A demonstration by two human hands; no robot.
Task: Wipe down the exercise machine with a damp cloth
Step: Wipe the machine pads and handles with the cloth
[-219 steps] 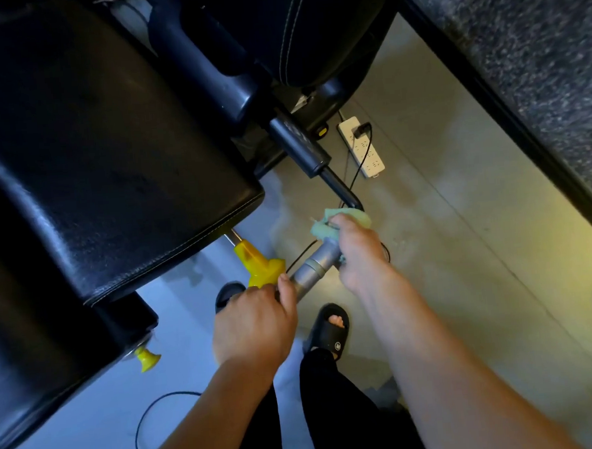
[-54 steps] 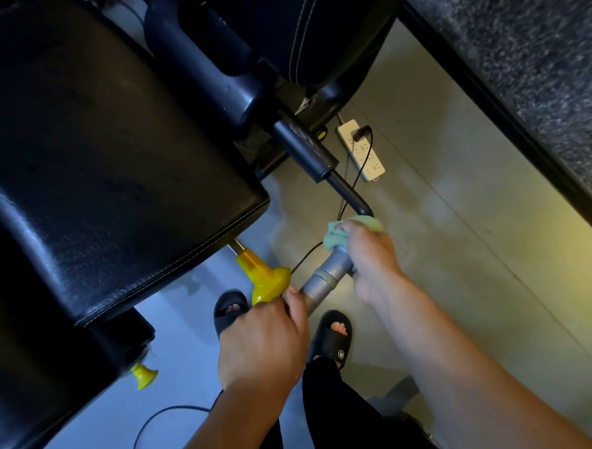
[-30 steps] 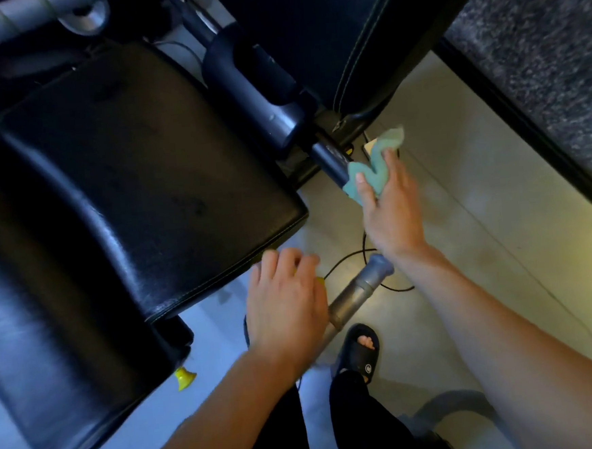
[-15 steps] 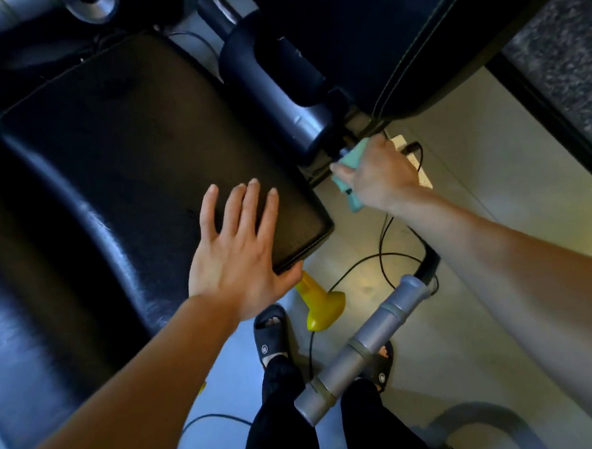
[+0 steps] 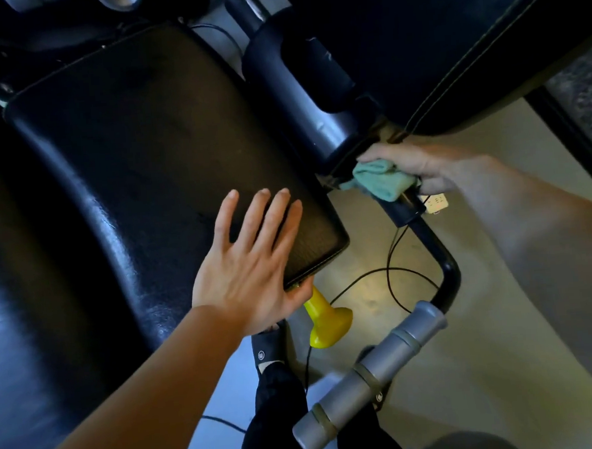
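The exercise machine fills the upper left: a black padded seat (image 5: 147,158), a dark frame post (image 5: 298,93) and a black bent bar (image 5: 439,259) ending in a grey handle grip (image 5: 366,371). My right hand (image 5: 414,165) grips a bunched green cloth (image 5: 383,182) and holds it against the bar just below the frame post. My left hand (image 5: 251,259) lies flat on the seat's near corner, fingers straight and spread.
A yellow adjustment knob (image 5: 325,323) sticks out under the seat corner. Black cables (image 5: 390,273) trail over the pale floor, and a white power strip (image 5: 436,202) lies behind the bar. My sandalled foot (image 5: 268,347) and dark trouser leg are below. A dark backrest pad (image 5: 449,35) hangs at upper right.
My right hand carried the cloth from the grey grip up the bar to the frame joint. My left hand let go of the handle and now rests flat on the seat.
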